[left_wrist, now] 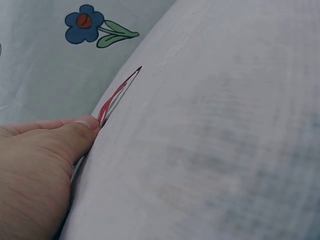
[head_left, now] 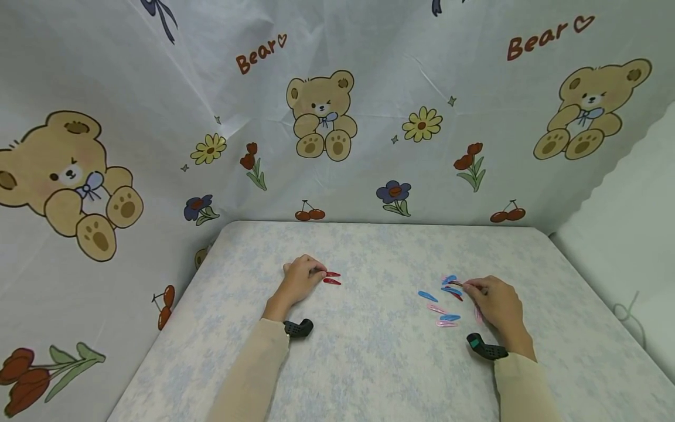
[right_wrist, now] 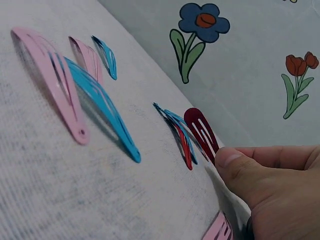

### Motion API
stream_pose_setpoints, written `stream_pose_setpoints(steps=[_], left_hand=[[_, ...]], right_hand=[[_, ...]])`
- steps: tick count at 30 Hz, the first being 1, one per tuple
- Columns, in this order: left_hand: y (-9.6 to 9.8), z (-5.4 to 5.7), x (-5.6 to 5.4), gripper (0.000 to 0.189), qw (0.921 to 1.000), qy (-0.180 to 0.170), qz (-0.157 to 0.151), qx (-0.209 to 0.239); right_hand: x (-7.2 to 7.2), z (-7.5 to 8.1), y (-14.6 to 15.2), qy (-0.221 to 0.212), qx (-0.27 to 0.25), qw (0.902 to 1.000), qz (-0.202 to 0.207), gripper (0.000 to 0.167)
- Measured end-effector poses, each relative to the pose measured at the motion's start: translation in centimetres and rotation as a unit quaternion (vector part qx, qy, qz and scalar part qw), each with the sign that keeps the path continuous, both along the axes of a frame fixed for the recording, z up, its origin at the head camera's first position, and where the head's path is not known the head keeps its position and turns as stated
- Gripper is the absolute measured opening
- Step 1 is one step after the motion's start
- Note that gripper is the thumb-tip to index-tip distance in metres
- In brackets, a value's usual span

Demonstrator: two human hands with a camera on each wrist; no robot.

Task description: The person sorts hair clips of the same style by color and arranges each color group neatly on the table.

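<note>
On the left of the table, my left hand pinches the end of a red snap hair clip between thumb and fingertips. A second red hair clip lies just in front of it. In the left wrist view the red clip points away from the fingertips, low over the cloth. My right hand holds a dark red hair clip by one end, raised over the pile. Beneath it are a bright red clip and blue clips. A pink clip sits partly behind the right hand.
More hair clips lie loose left of the right hand: a blue clip, a pink clip, another blue clip and another pink clip. A pale patterned cloth covers the table. A bear-print curtain hangs behind its far edge.
</note>
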State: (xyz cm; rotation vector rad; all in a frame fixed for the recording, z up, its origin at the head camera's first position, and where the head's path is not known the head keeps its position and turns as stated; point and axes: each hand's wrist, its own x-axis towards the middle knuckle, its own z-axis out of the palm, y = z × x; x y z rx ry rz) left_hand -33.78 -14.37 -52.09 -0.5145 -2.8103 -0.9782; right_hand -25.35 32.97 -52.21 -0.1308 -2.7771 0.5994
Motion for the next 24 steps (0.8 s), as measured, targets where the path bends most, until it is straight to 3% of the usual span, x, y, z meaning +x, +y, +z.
stream_pose_setpoints(steps=[4, 13, 24], left_hand=[[-0.1, -0.1, 0.0, 0.009, 1.0000, -0.002, 0.000, -0.003], [-0.1, -0.2, 0.0, 0.009, 1.0000, 0.003, -0.008, 0.004], [-0.2, -0.1, -0.1, 0.008, 0.9999, 0.007, -0.007, 0.003]], right_hand=[[0.2, 0.3, -0.1, 0.008, -0.018, 0.9998, -0.001, 0.025], [0.4, 2.1, -0.6, 0.002, -0.043, 0.9985, -0.034, 0.036], [0.4, 4.5, -1.5, 0.083, -0.032, 0.9960, 0.005, 0.029]])
